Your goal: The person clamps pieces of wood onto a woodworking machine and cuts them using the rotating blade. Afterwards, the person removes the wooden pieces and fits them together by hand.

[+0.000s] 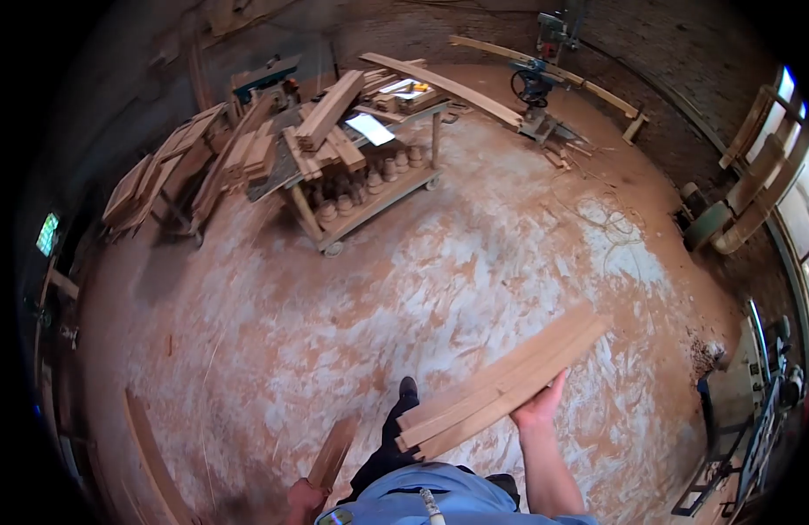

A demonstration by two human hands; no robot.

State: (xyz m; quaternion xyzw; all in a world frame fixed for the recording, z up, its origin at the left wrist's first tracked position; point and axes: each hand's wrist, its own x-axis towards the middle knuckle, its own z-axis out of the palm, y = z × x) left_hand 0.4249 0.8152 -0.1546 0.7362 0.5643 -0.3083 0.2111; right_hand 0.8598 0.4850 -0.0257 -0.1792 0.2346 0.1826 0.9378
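Several flat wooden boards [500,376], lying side by side, slant across the space before my body in the head view. My right hand [542,407] is closed round their lower right edge, with part of the fingers hidden beneath. Down at the left, my left hand [308,497] grips the near end of a narrower wooden piece [334,451], which points up and away from me. The two loads are apart, with my dark shoe [409,387] on the floor between them.
A wheeled cart [378,203] bears stacked boards and turned wooden pieces. Left of it stand more boards [172,157]. A drill press [534,83] is at the back. Machinery [741,385] stands at the right. A long board [150,455] is at lower left. Sawdust covers the floor.
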